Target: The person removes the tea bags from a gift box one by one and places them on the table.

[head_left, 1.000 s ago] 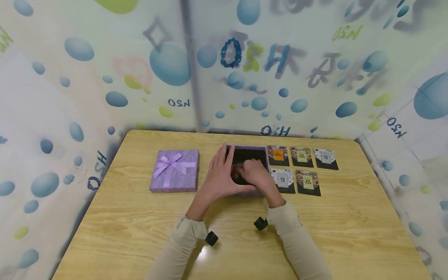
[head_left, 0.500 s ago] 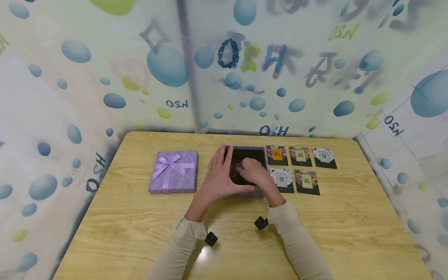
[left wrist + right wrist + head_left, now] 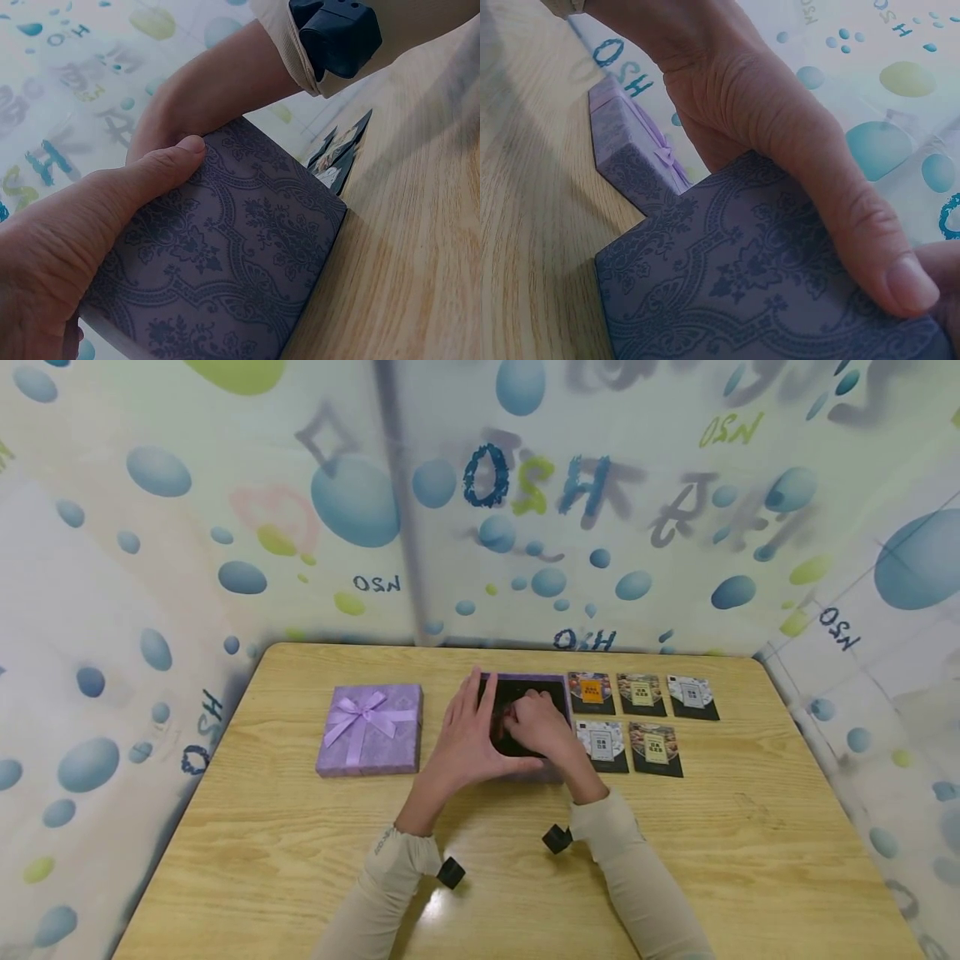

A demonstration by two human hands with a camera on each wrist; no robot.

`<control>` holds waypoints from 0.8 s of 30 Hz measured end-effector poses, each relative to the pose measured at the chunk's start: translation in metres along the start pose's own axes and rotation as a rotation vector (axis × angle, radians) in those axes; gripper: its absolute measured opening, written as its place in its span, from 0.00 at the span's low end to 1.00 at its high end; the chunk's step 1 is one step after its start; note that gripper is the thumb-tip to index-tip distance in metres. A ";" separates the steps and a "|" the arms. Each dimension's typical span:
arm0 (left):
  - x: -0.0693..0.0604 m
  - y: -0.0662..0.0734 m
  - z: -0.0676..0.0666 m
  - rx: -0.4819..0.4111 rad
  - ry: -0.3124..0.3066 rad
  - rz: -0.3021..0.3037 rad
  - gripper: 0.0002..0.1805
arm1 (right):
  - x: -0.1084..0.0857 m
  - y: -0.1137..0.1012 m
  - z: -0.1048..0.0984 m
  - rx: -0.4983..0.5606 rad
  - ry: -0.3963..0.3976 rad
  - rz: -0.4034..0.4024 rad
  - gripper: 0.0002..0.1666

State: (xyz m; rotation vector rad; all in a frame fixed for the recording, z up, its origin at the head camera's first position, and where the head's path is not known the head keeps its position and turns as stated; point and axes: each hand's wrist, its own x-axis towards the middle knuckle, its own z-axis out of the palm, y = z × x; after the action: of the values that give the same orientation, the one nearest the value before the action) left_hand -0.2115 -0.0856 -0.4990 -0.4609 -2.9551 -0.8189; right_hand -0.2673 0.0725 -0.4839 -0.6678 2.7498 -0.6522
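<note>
A purple patterned box (image 3: 225, 247) with a black inside (image 3: 517, 686) stands open on the table. My left hand (image 3: 467, 739) holds it at the near left corner, fingers along the left side and thumb over the near wall, as the left wrist view shows. My right hand (image 3: 538, 725) reaches down into the box with its fingers curled. Something dark reddish (image 3: 500, 725) shows beside those fingertips, too unclear to name. Whether the right hand grips anything is hidden by the hand and the box wall.
A purple lid-like square box with a ribbon bow (image 3: 367, 729) sits to the left. Several flat printed packets lie in two rows at the right, among them an orange-labelled packet (image 3: 592, 692). A patterned wall sheet (image 3: 450, 552) rises behind the wooden table (image 3: 750, 860).
The right hand has shifted slightly inside the box, its knuckles lifting a little. The left hand stays on the box. The head view has drifted slightly.
</note>
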 end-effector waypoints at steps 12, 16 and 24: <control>-0.001 -0.002 0.000 -0.002 -0.003 -0.005 0.81 | 0.000 0.001 0.001 -0.019 0.049 -0.054 0.21; -0.001 0.000 0.000 0.000 -0.004 -0.003 0.80 | -0.006 -0.002 -0.010 -0.006 0.076 -0.085 0.15; 0.001 0.002 0.000 0.015 0.002 -0.011 0.80 | -0.015 -0.005 -0.028 -0.005 0.095 -0.122 0.13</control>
State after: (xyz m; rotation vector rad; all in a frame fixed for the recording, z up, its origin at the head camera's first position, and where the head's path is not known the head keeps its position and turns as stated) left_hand -0.2114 -0.0839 -0.4976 -0.4436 -2.9619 -0.7974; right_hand -0.2619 0.0858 -0.4550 -0.8320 2.8152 -0.7208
